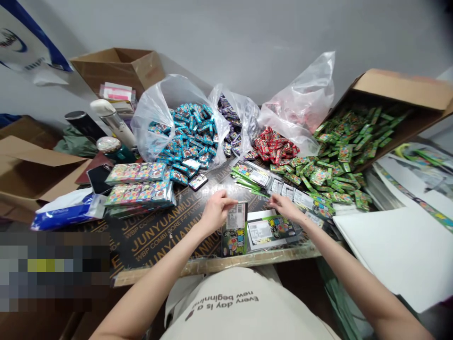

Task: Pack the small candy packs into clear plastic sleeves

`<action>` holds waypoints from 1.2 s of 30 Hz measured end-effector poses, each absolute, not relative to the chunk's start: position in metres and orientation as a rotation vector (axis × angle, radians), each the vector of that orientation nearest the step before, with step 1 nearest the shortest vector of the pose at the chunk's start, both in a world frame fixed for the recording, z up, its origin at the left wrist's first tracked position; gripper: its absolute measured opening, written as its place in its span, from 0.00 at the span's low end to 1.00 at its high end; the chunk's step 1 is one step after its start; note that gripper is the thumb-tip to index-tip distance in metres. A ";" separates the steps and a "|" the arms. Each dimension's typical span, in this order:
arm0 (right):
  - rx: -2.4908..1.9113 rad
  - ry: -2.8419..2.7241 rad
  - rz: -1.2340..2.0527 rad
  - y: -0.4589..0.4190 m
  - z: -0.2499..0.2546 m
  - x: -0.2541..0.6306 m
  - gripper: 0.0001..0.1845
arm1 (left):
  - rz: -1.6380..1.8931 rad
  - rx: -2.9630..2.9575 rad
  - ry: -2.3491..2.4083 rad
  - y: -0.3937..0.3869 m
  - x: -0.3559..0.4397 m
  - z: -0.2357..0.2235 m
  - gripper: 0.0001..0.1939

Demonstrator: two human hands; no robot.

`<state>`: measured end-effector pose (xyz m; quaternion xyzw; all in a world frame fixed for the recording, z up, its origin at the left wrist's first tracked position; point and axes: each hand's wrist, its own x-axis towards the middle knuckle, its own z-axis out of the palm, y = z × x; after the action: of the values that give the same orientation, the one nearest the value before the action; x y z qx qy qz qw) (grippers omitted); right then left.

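My left hand (215, 211) pinches the upper edge of a black and green printed packet (234, 241) with a barcode label, near the table's front edge. My right hand (286, 208) is closed in a pinch, to the right of that packet. Whatever its fingertips hold is too small to make out. Below and between my hands lies another printed packet (271, 230), turned sideways. A fanned stack of similar packets (252, 174) is just beyond my hands, with more printed packets (314, 204) beside my right wrist.
Small wrapped packs in blue (193, 134), purple (230, 115), red (276, 145) and green (320, 175) lie heaped along the back. A carton (403, 89) tips its green packs out at right. Filled packets (139, 191), bottles (113, 123) and a blue wipes pack (67, 211) stand left.
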<state>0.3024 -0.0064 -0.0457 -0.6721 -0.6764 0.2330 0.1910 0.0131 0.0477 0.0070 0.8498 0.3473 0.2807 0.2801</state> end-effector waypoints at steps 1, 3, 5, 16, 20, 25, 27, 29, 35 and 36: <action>-1.850 -1.883 0.644 -0.002 -0.036 0.296 0.05 | 0.772 2.263 0.945 0.047 0.013 0.007 0.10; -1.720 -1.830 0.649 0.008 -0.014 0.277 0.05 | 0.828 2.212 0.974 0.046 0.014 0.007 0.06; -1.525 -1.784 0.731 0.015 0.009 0.252 0.04 | 0.880 2.162 0.994 0.045 0.013 0.007 0.03; -1.228 -1.948 1.075 0.036 0.035 0.185 0.15 | 0.975 2.201 0.996 0.041 0.013 0.005 0.03; -1.252 -1.922 1.082 0.036 0.026 0.182 0.13 | 0.998 2.204 1.077 0.040 0.018 -0.002 0.08; -1.496 -1.690 0.836 0.036 0.003 0.183 0.22 | 0.903 2.285 1.110 0.040 0.019 -0.002 0.02; -1.594 -1.603 0.677 0.037 -0.006 0.199 0.22 | 0.836 2.352 1.124 0.044 0.011 -0.001 0.05; -1.722 -1.657 0.489 0.035 -0.013 0.228 0.15 | 0.743 2.409 1.213 0.051 -0.005 -0.003 0.10; -2.133 -2.087 0.179 0.001 -0.041 0.308 0.03 | 0.258 2.648 1.438 0.073 -0.049 -0.023 0.17; -2.135 -2.110 0.201 -0.004 -0.048 0.313 0.03 | 0.197 2.715 1.360 0.072 -0.049 -0.026 0.22</action>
<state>0.3130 -0.0043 -0.0476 -0.7081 -0.6998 0.0665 0.0665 -0.0491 0.0722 -0.0258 0.8912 0.4464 0.0646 0.0492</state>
